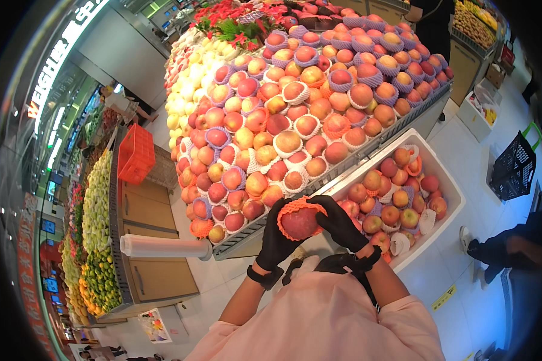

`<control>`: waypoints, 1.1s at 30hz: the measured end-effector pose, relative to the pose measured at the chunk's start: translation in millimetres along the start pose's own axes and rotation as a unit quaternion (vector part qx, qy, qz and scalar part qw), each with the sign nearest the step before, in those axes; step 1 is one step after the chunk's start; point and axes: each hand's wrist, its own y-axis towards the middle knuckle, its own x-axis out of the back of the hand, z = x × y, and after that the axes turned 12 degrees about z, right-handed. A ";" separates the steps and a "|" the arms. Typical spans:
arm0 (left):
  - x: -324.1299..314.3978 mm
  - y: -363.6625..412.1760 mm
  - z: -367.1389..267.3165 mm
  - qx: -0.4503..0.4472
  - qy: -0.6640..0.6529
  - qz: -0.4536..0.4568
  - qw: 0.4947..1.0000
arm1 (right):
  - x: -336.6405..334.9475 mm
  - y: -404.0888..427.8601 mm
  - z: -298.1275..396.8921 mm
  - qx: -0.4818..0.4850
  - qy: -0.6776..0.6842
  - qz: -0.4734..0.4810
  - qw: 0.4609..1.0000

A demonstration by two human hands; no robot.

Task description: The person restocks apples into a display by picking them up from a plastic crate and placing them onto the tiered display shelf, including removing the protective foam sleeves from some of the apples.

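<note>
Between my two black-gloved hands is a red apple (299,223) in an orange foam net sleeve. My left hand (275,239) grips it from the left side, and my right hand (338,223) holds its right side and the rim of the net. Just beyond lies a sloping display of apples (288,141), many in white, purple or orange foam nets. To the right of my hands, a white foam box (454,198) holds loose apples (390,215) and several foam nets.
A roll of clear plastic bags (165,247) sticks out at the display's left corner. Farther left are a red crate (136,153) and another fruit stand (158,225) with drawers. A black shopping basket (514,167) stands at right; a person's legs (497,246) are near the box.
</note>
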 end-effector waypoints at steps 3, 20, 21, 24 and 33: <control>5.4 2.1 5.6 -0.030 0.048 0.037 0.998 | -0.1 1.0 1.3 -0.014 0.009 0.005 1.000; 35.4 4.4 18.7 0.152 -0.097 0.075 0.981 | -4.3 32.7 -3.9 -0.068 0.041 0.120 0.990; 37.7 3.3 18.8 0.153 -0.082 0.076 0.982 | -8.4 35.8 -5.0 -0.059 0.038 0.121 0.990; 42.0 3.1 19.4 0.141 -0.072 0.067 0.985 | -16.6 46.9 -15.2 -0.042 0.035 0.123 0.991; 76.0 1.6 38.7 0.081 -0.116 0.038 0.989 | -46.4 86.8 -39.6 -0.035 -0.085 0.120 0.989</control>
